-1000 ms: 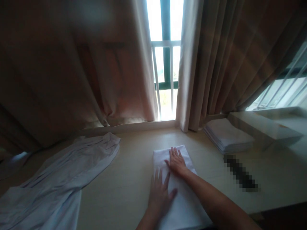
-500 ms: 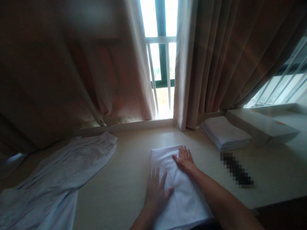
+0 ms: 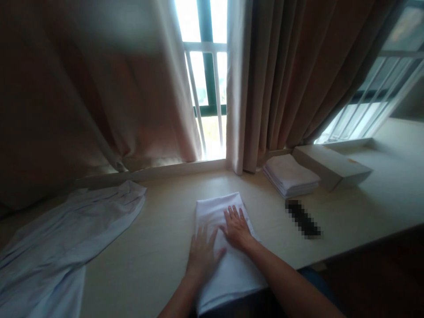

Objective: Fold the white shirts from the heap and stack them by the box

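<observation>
A folded white cloth (image 3: 228, 274) lies lengthwise on the pale tabletop (image 3: 159, 234), reaching its front edge. My right hand (image 3: 236, 226) rests flat on the upper right part of the cloth, fingers spread. Lower down, my left hand (image 3: 202, 254) lies over the cloth's left edge with its fingers apart, slightly blurred. Neither hand grips anything.
Loose white cloth (image 3: 82, 225) lies crumpled at the left. At the back right are a stack of folded white cloths (image 3: 291, 174) and a pale box (image 3: 333, 163), with a pixelated dark object (image 3: 303, 219) nearer. Curtains (image 3: 274, 79) hang behind.
The view has shifted to the right. My right hand has moved down and inward over the cloth, away from its far right corner. My left hand stays at the left edge.
</observation>
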`<state>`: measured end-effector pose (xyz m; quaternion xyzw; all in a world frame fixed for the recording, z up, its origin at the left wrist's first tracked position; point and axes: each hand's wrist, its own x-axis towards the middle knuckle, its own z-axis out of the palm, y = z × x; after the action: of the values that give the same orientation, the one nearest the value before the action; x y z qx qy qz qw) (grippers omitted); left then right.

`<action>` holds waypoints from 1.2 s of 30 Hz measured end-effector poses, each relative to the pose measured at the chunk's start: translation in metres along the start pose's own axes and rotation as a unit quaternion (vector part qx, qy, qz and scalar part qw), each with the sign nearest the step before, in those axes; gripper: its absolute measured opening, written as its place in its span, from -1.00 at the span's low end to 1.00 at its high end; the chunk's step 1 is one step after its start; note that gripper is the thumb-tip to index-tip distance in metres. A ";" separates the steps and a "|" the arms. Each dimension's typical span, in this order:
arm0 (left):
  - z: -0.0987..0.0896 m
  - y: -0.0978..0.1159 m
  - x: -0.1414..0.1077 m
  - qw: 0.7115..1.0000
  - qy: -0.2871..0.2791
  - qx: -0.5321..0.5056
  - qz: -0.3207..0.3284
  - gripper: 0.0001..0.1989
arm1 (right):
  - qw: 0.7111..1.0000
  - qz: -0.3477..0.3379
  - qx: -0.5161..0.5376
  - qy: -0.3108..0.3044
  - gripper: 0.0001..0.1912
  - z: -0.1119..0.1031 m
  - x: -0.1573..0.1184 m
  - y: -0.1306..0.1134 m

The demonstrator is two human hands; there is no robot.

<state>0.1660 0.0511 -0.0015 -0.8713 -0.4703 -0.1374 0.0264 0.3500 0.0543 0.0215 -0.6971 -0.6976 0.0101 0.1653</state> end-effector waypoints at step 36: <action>0.009 -0.002 0.001 1.000 0.003 0.019 0.014 -0.31 | 0.996 0.051 -0.017 0.072 -0.43 -0.041 -0.013 0.018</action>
<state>0.1666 0.0547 -0.0102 -0.8767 -0.4606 -0.1310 0.0462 0.3773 0.0330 0.0531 -0.7333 -0.6477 -0.0435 0.2021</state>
